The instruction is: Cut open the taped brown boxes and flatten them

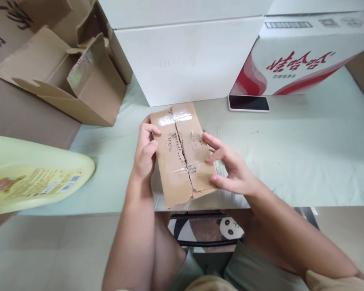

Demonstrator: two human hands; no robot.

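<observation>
Pale green worktop [291,161], viewed from a seated position.
1. Panda-print seat [227,226]: nearer than the parcel, below it.
2. Parcel [182,157]: flat brown cardboard, taped, top seam torn, held over the worktop's near edge. Left hand [145,151] has its fingers wrapped on the parcel's left edge, gripping. Right hand [230,167] has its fingers spread wide, resting on the right flap. Judged light, stiff at the edges, weak along the tear, with slick tape; best held by the long edges.
3. Yellow bottle [33,178]: left of the parcel.
4. Phone [248,103]: beyond the parcel, rightward.
5. White carton [188,60]: directly behind the parcel.
</observation>
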